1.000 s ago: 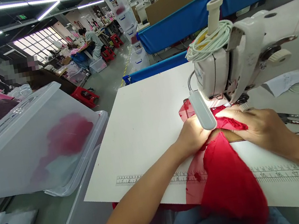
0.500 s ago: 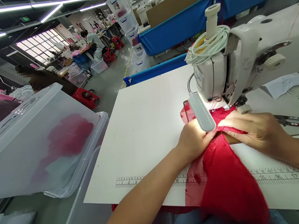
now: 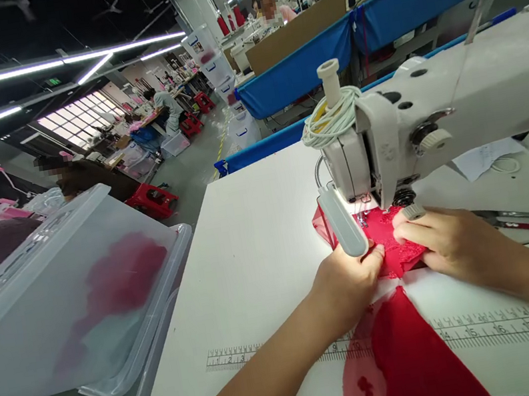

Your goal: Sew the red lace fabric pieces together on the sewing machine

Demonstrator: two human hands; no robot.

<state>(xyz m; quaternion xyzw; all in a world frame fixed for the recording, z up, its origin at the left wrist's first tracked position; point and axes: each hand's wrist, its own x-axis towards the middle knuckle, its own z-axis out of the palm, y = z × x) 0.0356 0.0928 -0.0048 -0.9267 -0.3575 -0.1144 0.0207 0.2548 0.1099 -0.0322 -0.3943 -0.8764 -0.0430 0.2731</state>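
Pinching cloth [image 3: 385,229] with right hand [image 3: 448,239]; touching it with left hand [image 3: 344,282], unclear whether gripping; near ruler [image 3: 500,327] reading 15, 16, 17.

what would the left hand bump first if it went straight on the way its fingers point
Probably the bare right hand, just across the red textured fabric that the bare left hand touches, though depth there is hard to judge.

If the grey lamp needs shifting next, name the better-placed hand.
Probably the left hand: it is close by the lower end of the grey lamp. The right hand is farther off; both have fingers on the red cloth.
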